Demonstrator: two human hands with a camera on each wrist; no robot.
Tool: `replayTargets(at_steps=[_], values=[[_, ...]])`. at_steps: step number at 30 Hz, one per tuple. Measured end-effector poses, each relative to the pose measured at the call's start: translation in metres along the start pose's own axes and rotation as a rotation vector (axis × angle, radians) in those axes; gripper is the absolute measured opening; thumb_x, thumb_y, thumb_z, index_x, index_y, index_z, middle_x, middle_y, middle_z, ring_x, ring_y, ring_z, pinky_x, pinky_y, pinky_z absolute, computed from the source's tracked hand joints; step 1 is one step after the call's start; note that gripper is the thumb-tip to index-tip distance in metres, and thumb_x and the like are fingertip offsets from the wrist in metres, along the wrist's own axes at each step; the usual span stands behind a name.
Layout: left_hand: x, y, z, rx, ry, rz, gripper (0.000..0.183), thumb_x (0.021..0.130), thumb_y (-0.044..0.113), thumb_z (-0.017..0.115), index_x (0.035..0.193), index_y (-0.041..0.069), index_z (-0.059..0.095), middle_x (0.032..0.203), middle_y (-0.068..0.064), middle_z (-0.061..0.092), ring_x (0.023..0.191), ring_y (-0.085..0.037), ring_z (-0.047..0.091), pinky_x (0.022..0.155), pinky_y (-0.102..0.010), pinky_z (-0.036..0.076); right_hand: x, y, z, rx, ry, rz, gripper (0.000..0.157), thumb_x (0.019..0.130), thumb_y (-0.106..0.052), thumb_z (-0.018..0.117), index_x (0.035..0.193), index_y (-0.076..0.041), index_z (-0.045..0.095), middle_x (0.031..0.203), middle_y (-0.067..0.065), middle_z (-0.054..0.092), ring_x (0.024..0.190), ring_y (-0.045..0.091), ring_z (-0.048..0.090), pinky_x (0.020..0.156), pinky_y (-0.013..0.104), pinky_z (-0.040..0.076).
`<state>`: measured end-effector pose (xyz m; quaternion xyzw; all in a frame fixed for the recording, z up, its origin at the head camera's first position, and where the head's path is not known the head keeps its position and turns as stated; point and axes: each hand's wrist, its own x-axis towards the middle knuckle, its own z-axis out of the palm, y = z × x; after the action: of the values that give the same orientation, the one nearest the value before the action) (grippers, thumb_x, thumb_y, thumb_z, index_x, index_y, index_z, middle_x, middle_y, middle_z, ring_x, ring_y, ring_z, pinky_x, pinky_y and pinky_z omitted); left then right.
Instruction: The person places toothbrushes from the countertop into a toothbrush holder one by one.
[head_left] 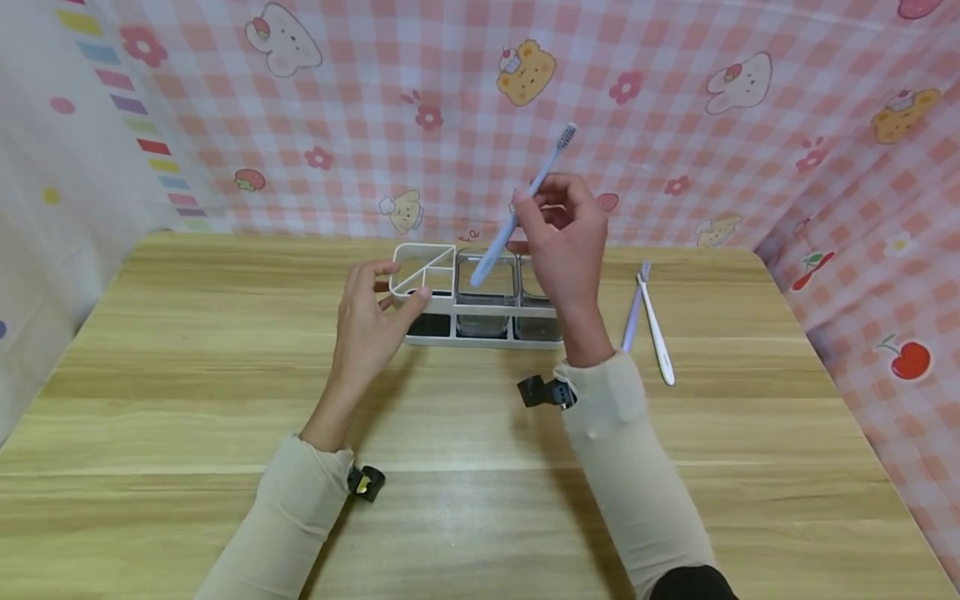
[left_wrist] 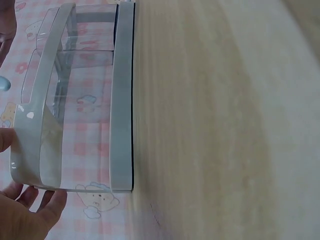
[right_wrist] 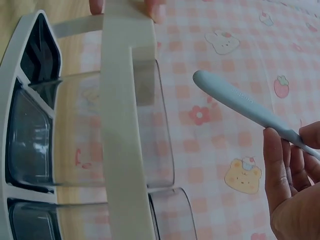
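A white toothbrush holder (head_left: 483, 343) with slots at its left and clear cups in its other openings stands near the table's back edge. My left hand (head_left: 367, 312) grips its left end, thumb at the front and fingers round the side; in the left wrist view the fingertips (left_wrist: 57, 202) touch the upper frame. Above the holder, my right hand (head_left: 572, 237) pinches a light blue toothbrush (head_left: 504, 237) at mid-handle. It slants, bristles up and handle end down over the clear cup (head_left: 486, 279). The right wrist view shows the brush's thick handle (right_wrist: 232, 97) apart from the holder.
To the right of the holder, a white toothbrush (head_left: 657, 333) and a purple toothbrush (head_left: 633, 317) lie on the wooden table (head_left: 465, 500), their upper ends together. A pink checked cloth (head_left: 465, 75) hangs close behind the table and along its right side.
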<state>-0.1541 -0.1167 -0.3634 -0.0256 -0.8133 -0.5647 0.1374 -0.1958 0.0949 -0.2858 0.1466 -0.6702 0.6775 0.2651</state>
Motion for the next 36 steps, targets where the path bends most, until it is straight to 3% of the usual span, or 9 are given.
replayTargets(at_steps=[13,21,32,36], values=[[0.000,0.000,0.000,-0.003,0.003,0.016,0.054,0.090,0.022,0.077,0.131,-0.004,0.054,0.130,-0.014,0.050,0.114,-0.029,0.054,0.102,-0.041,0.053,-0.005,0.005,0.014,-0.013,-0.014,0.016,0.020,0.095,-0.005,0.069,0.108,0.008,0.061,0.092,0.006,0.059,0.074,0.018,0.062,0.056,0.033,0.063],[0.001,0.001,-0.001,-0.008,-0.004,0.012,0.054,0.090,0.024,0.077,0.131,-0.003,0.054,0.132,-0.014,0.050,0.115,-0.028,0.053,0.103,-0.040,0.052,-0.008,0.010,0.025,-0.024,-0.032,0.025,0.017,0.096,-0.005,0.067,0.108,0.005,0.061,0.092,0.007,0.059,0.078,0.018,0.062,0.058,0.039,0.064],[0.000,0.000,-0.001,-0.005,-0.004,0.013,0.053,0.091,0.022,0.077,0.131,-0.003,0.054,0.131,-0.014,0.049,0.115,-0.028,0.054,0.103,-0.039,0.052,-0.018,0.017,0.039,-0.084,-0.094,0.052,0.016,0.096,-0.005,0.066,0.109,0.003,0.061,0.093,0.010,0.059,0.081,0.018,0.060,0.060,0.033,0.064],[-0.001,-0.001,0.000,-0.007,-0.001,0.016,0.053,0.090,0.023,0.077,0.131,-0.004,0.054,0.131,-0.014,0.049,0.115,-0.029,0.054,0.102,-0.040,0.053,-0.021,0.021,0.042,-0.116,-0.116,0.054,0.018,0.097,-0.007,0.067,0.110,0.004,0.060,0.093,0.011,0.059,0.082,0.019,0.061,0.062,0.039,0.064]])
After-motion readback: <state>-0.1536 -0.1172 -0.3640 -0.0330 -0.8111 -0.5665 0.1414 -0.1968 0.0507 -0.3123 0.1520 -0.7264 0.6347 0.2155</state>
